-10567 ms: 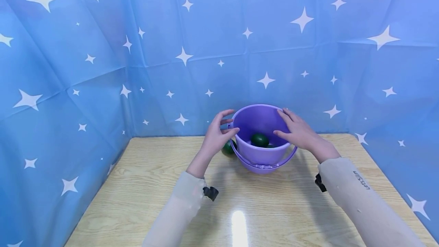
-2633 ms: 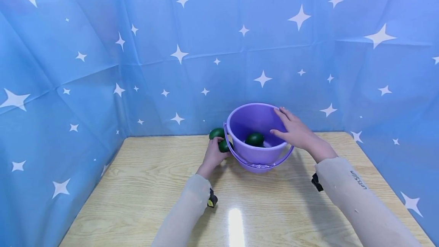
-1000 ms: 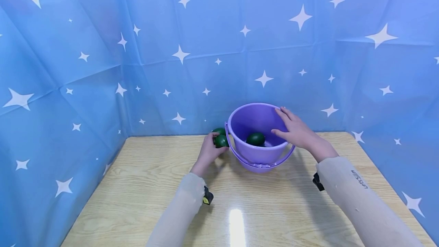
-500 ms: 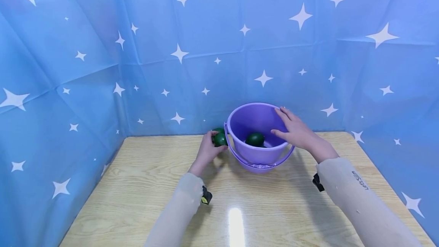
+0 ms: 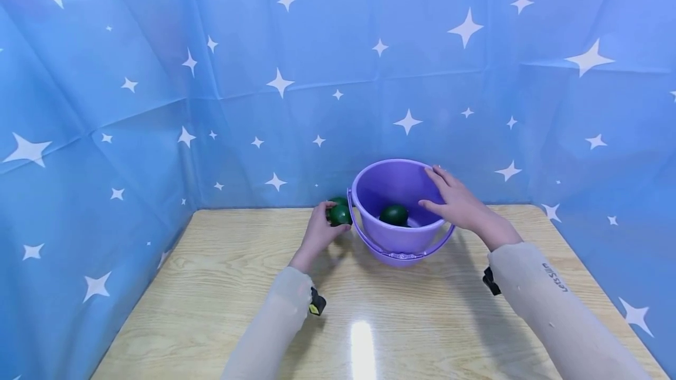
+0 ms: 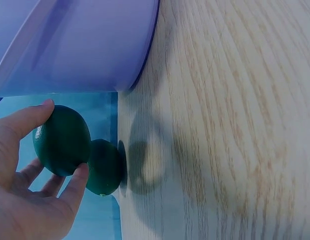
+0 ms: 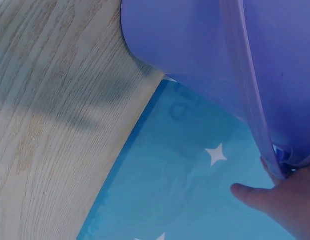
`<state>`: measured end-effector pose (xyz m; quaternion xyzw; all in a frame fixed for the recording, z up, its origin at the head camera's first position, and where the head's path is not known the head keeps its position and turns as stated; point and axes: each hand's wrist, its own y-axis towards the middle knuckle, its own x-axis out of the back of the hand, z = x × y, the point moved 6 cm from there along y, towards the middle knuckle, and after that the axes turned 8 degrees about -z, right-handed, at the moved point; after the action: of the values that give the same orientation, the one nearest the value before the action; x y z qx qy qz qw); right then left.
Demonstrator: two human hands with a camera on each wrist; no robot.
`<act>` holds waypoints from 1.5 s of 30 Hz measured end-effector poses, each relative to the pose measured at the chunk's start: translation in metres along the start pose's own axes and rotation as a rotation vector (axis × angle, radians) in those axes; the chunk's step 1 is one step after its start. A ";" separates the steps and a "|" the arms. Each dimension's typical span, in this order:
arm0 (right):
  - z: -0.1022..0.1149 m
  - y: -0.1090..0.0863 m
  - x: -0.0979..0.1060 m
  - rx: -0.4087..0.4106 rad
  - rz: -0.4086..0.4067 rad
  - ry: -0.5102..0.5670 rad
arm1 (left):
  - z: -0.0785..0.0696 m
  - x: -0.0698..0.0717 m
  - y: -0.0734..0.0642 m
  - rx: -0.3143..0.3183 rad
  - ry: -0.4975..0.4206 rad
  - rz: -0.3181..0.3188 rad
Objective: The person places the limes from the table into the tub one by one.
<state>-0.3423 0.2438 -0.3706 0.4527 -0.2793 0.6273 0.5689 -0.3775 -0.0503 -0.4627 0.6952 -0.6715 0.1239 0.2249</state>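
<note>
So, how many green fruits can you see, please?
3: one fruit held by the left hand, another fruit on the table behind it, a third fruit in the bucket; more may be hidden there.

We see a bucket of smooth plastic with a soft sheen, and its handle looks plastic too. To us, the held fruit seems smooth-skinned and glossy, as does the inside fruit. The worktop shows wood grain under a finish shiny enough to mirror a bright streak. We take the backdrop for thin, creased cloth, and the sleeves for matt fabric.
</note>
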 end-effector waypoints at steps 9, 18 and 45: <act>-0.002 0.001 0.000 0.002 -0.003 -0.011 | 0.000 0.003 -0.002 0.000 0.004 -0.003; -0.002 0.001 -0.001 0.008 -0.006 -0.014 | 0.002 0.004 -0.002 0.005 -0.020 -0.007; 0.000 -0.001 0.000 0.009 -0.011 -0.008 | -0.004 0.016 -0.004 -0.018 -0.056 -0.025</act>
<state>-0.3416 0.2438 -0.3709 0.4593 -0.2764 0.6234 0.5692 -0.3720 -0.0622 -0.4522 0.7048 -0.6697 0.0955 0.2138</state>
